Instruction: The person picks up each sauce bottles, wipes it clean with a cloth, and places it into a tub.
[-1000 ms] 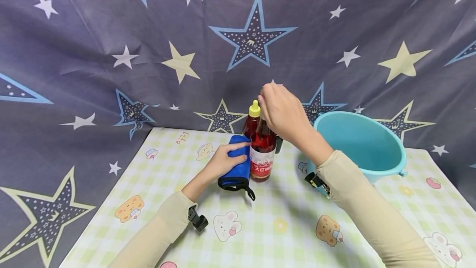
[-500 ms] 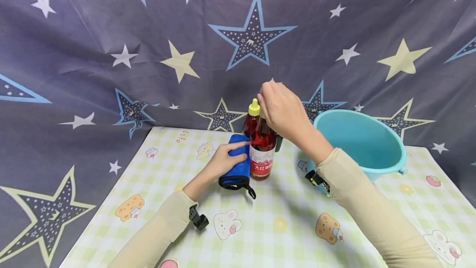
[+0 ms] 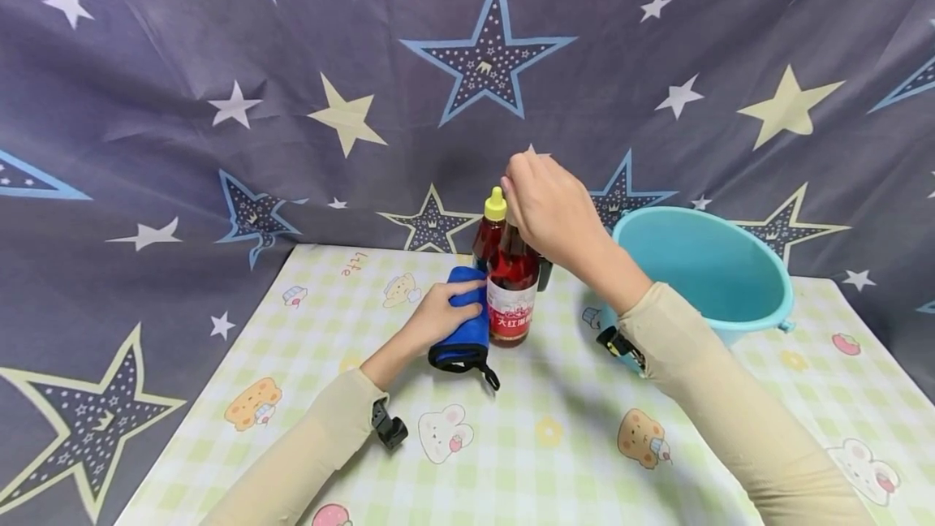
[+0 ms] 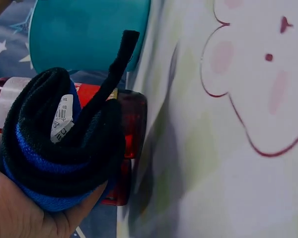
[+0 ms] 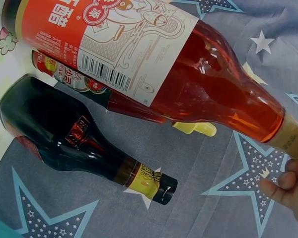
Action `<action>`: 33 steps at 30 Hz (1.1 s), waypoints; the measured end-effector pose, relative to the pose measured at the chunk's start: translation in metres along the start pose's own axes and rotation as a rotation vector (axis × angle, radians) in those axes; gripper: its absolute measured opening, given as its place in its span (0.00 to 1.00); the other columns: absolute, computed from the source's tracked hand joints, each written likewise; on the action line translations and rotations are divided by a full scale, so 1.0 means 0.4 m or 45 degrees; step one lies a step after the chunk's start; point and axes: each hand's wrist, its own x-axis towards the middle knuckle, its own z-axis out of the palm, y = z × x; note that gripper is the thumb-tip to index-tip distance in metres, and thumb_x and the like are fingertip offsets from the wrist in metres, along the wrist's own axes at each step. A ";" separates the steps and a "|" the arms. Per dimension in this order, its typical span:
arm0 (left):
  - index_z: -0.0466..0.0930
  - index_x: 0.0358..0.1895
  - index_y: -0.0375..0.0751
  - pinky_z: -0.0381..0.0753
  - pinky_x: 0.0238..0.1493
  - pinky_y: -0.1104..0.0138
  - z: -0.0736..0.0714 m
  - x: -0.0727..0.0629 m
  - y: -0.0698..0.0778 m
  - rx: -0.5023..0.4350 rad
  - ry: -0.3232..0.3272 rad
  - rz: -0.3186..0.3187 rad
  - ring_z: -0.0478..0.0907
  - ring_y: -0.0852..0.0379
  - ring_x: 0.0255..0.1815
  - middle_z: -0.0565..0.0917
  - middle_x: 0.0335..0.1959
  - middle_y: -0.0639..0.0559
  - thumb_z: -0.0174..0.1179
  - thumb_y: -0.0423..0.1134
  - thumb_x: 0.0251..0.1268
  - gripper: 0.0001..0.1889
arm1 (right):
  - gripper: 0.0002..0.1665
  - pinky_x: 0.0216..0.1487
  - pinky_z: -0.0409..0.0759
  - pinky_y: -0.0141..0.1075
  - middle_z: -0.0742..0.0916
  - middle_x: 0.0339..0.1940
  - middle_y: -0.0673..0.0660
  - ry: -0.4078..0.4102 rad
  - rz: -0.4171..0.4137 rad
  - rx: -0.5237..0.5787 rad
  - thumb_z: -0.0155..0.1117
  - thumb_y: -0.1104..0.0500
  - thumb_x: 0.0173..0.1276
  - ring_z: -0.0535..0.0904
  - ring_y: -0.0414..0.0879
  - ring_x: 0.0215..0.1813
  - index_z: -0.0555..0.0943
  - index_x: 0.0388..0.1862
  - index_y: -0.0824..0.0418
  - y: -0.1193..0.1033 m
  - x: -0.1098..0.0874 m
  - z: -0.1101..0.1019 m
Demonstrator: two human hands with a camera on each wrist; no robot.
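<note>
A rolled blue towel (image 3: pixel 467 335) with black edging and a black hanging loop is in my left hand (image 3: pixel 441 311), whose fingers and thumb wrap its side. The roll lies right against a tall bottle of red vinegar (image 3: pixel 511 311) that stands upright. At the top of that bottle, my right hand (image 3: pixel 555 205) grips the cap and neck; in the right wrist view its fingertips (image 5: pixel 283 181) curl below the pale neck wrap. My fingers hide the cap. A label tag (image 4: pixel 63 118) shows inside the towel roll in the left wrist view.
Just behind the vinegar stands a red sauce bottle with a yellow nozzle cap (image 3: pixel 495 209). A dark bottle (image 5: pixel 54 124) with a black cap is beside them, mostly hidden in the head view. To the right is a turquoise bucket (image 3: pixel 694 258). A starry curtain (image 3: pixel 351 209) hangs behind the table.
The head view has tilted a little, so the whole scene sits slightly higher in it. Both hands keep their holds on the towel and the vinegar bottle.
</note>
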 end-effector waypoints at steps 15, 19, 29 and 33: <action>0.80 0.67 0.45 0.75 0.66 0.45 -0.003 0.012 -0.019 0.099 -0.162 -0.130 0.72 0.36 0.70 0.71 0.73 0.35 0.63 0.36 0.68 0.23 | 0.14 0.31 0.66 0.40 0.71 0.28 0.58 -0.018 0.020 0.006 0.43 0.57 0.84 0.65 0.51 0.28 0.68 0.39 0.65 -0.005 0.000 -0.006; 0.79 0.68 0.47 0.76 0.63 0.47 -0.030 0.005 -0.012 0.128 -0.218 -0.107 0.74 0.37 0.67 0.72 0.73 0.36 0.63 0.39 0.70 0.23 | 0.14 0.31 0.66 0.40 0.71 0.28 0.58 -0.028 0.024 0.013 0.43 0.56 0.84 0.65 0.51 0.28 0.69 0.39 0.64 -0.008 0.001 -0.004; 0.77 0.70 0.57 0.79 0.57 0.51 -0.136 -0.020 0.085 0.058 -0.137 0.040 0.75 0.38 0.62 0.68 0.76 0.39 0.63 0.47 0.72 0.25 | 0.14 0.31 0.68 0.41 0.72 0.29 0.58 -0.037 0.043 0.011 0.43 0.56 0.84 0.67 0.52 0.29 0.70 0.40 0.64 -0.006 0.002 -0.005; 0.76 0.70 0.61 0.80 0.60 0.47 -0.169 -0.030 0.153 -0.101 -0.046 0.149 0.75 0.39 0.65 0.69 0.76 0.46 0.63 0.48 0.73 0.24 | 0.14 0.31 0.68 0.41 0.72 0.29 0.58 -0.034 0.048 0.018 0.43 0.56 0.84 0.67 0.52 0.29 0.70 0.41 0.64 -0.003 0.000 -0.005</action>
